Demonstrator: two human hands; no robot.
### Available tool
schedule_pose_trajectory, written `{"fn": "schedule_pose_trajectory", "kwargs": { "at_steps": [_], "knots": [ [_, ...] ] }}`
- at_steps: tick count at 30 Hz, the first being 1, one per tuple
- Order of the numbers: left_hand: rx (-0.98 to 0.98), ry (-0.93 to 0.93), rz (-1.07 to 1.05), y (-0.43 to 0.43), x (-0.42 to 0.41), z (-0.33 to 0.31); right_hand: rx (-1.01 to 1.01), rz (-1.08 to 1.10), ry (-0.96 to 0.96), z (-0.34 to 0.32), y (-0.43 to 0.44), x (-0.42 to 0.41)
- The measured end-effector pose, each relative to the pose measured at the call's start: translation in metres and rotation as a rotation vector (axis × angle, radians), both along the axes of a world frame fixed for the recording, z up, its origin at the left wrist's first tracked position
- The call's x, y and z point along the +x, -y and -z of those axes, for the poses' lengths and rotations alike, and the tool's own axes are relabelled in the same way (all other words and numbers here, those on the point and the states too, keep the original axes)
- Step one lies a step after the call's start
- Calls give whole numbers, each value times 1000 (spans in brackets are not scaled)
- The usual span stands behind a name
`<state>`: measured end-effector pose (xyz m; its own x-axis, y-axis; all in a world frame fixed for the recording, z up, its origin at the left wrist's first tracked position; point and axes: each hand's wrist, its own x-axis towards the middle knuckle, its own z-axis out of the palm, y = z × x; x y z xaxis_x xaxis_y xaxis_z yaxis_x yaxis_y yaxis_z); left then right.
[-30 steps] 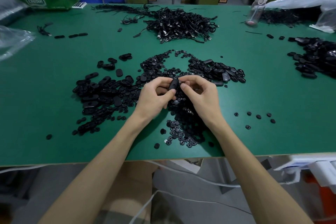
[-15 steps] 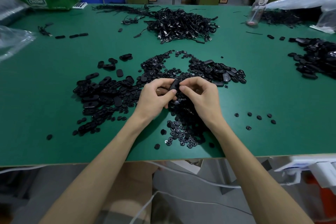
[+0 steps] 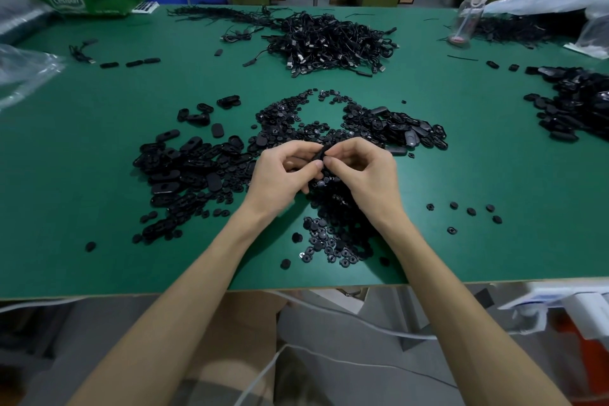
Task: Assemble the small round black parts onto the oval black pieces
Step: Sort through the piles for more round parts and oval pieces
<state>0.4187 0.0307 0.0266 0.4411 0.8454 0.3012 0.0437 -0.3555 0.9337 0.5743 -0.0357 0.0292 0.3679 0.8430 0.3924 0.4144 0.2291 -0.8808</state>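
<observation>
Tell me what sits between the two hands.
In the head view, one black piece sits there, pinched by the left hand and right hand.

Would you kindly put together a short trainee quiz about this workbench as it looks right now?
1. True or false: the left hand rests idle on the green table.
2. What makes up the far middle pile? A) cables B) screws C) gloves
3. Fill in: the clear bottle stands at the table's far ____ side.
Key: 1 false, it and the right hand pinch a black piece between them. 2 A. 3 right.
</observation>
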Motion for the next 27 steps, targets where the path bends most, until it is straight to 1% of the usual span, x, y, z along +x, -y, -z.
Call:
{"fn": "schedule_pose_trajectory", "kwargs": {
  "at_steps": [8,13,19,27],
  "knots": [
    [4,23,15,-1,0,1,15,2,22,-1,2,0],
    [-74,117,28,-3,-3,2,12,-26,71,-2,2,-3],
    [-122,147,-24,-6,-4,3,-16,-82,138,-4,3,-6],
    [-116,129,7,-4,-2,1,-4,-73,2,-2,1,-4]
  ]
}}
